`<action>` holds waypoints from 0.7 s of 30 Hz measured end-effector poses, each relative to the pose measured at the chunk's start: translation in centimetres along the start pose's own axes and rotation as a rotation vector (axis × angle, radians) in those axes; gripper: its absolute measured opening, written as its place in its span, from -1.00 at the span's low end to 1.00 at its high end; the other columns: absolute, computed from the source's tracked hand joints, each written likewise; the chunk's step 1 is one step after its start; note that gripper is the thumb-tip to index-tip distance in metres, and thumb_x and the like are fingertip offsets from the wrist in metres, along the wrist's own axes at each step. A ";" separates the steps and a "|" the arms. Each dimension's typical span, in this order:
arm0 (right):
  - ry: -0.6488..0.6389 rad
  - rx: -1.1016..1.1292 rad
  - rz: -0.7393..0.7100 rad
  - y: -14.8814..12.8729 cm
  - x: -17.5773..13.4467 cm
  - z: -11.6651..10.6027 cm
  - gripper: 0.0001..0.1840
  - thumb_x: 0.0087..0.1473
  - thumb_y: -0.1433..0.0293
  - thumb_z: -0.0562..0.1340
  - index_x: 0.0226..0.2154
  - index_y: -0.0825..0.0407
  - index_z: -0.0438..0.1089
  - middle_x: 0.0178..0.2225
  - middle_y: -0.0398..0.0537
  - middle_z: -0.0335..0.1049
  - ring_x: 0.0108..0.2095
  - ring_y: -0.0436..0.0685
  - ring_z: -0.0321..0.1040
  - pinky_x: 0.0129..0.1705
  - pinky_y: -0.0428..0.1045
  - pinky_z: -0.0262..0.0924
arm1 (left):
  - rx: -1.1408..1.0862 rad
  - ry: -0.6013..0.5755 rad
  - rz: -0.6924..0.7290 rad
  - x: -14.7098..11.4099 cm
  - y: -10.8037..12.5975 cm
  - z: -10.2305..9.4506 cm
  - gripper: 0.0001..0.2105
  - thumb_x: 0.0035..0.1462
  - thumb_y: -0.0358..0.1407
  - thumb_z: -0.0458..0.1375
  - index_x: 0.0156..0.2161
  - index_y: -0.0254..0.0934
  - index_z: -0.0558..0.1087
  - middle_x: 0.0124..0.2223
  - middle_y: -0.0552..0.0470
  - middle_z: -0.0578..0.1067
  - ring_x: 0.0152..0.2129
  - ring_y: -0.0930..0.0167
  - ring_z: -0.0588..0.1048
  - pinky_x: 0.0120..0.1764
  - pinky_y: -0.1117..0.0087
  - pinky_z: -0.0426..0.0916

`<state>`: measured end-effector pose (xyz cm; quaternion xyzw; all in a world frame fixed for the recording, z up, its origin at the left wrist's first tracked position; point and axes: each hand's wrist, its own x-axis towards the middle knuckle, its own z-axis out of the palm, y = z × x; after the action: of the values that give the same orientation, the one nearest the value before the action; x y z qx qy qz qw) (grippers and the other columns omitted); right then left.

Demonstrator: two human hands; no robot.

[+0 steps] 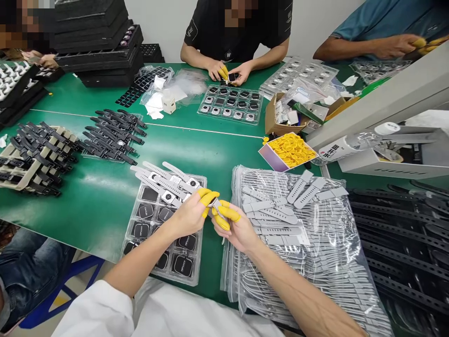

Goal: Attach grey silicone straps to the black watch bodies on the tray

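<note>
Both of my hands meet over the tray's right edge, with yellow finger cots on several fingers. My left hand (189, 214) is closed on a small smartwatch case (212, 202), seen edge-on and partly covered by the fingers. My right hand (234, 225) pinches a short grey watch strap (217, 208) against the case; whether it is locked in cannot be seen. Below my left hand lies a clear plastic tray (196, 276) of dark square watch faces under film. Several watches with grey straps (168, 183) lie across its far end. Beside my right hand, loose grey straps (270, 208) rest on bagged ones.
Orange-yellow finger cots fill a small box (271, 157). Past it stand a cardboard box (275, 112) and a tipped plastic bottle (365, 139). Black-strapped watches (114, 133) lie at left, some on a beige rack (21, 175). A co-worker (242, 32) handles a watch opposite.
</note>
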<state>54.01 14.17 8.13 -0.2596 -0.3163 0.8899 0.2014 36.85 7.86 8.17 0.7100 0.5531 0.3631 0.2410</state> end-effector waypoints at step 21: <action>0.042 -0.279 0.013 0.0 -0.4 -0.4 -0.50 0.15 -0.12 0.31 -0.30 -0.03 0.32 -0.64 -0.30 0.16 -0.67 -0.07 -0.03 -0.63 -0.09 0.05 | -0.450 0.181 -0.241 0.3 0.3 -0.4 -0.74 0.27 -0.11 0.26 -0.11 -0.28 0.51 -0.15 -0.11 0.55 -0.19 0.29 0.55 -0.08 0.25 0.46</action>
<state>54.56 14.16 7.97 -0.3055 -0.4310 0.8331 0.1640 36.79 8.04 8.68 0.5322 0.5581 0.5078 0.3839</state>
